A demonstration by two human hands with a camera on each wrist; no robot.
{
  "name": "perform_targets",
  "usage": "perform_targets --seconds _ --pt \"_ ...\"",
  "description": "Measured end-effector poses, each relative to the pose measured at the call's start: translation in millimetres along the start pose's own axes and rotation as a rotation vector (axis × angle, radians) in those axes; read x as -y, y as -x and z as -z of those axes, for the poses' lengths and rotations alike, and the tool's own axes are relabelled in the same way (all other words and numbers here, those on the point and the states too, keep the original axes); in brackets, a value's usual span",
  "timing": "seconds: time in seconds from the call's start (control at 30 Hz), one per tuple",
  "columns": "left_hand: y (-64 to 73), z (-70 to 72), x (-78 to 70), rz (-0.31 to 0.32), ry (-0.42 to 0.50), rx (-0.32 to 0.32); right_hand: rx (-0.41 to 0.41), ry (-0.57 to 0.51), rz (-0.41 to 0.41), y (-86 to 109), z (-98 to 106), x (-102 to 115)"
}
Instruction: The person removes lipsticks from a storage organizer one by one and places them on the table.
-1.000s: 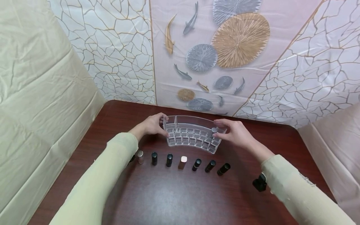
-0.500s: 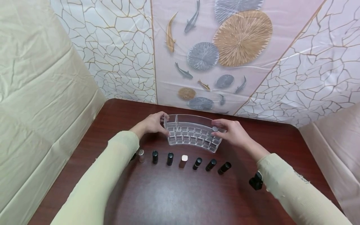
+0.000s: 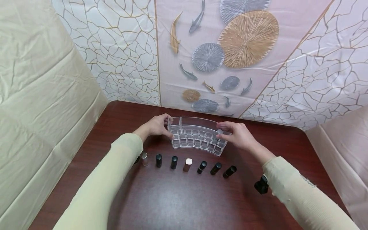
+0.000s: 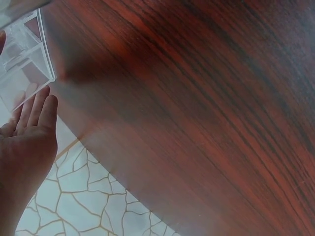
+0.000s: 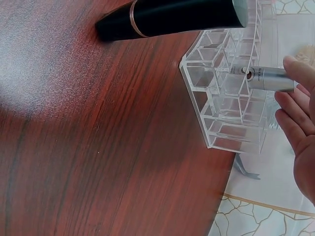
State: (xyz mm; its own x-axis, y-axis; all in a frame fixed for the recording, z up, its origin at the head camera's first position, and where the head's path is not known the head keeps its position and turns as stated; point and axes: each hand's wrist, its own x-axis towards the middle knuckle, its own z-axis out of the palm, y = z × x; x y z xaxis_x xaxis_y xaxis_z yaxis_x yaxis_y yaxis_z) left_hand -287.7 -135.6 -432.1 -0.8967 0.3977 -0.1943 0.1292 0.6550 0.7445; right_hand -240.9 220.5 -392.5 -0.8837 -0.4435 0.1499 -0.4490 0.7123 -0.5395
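Note:
A clear fan-shaped lipstick organizer (image 3: 196, 133) stands on the table, its compartments in stepped rows. My left hand (image 3: 157, 125) grips its left end, thumb at the front and fingers round the side. In the left wrist view the fingers (image 4: 37, 110) lie along the clear wall. My right hand (image 3: 241, 134) is at the right end and pinches the top of a silver lipstick tube (image 5: 270, 78). That tube's lower part sits inside a compartment in the right wrist view. A black lipstick tube (image 5: 172, 19) with a gold ring stands close by.
A curved row of lipsticks stands in front of the organizer: a silver one (image 3: 144, 159), several black ones such as this black tube (image 3: 174, 162), and a brown one with a pale top (image 3: 187, 164). A patterned cloth (image 3: 129, 64) hangs behind the table (image 3: 172, 201).
My right hand has shifted slightly left, its fingers closer round the silver tube. My left hand stays at the organizer's left end. The row of lipsticks is unchanged.

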Motion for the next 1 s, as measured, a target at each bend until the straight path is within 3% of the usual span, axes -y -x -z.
perform_targets --seconds 0.67,1.0 --pt "-3.4 -0.5 2.2 0.007 -0.061 0.001 -0.027 0.011 0.008 2.5 -3.1 -1.4" --pt "-2.9 2.4 -3.9 0.016 -0.102 0.013 -0.035 0.027 0.020 2.8 -2.4 -1.8"
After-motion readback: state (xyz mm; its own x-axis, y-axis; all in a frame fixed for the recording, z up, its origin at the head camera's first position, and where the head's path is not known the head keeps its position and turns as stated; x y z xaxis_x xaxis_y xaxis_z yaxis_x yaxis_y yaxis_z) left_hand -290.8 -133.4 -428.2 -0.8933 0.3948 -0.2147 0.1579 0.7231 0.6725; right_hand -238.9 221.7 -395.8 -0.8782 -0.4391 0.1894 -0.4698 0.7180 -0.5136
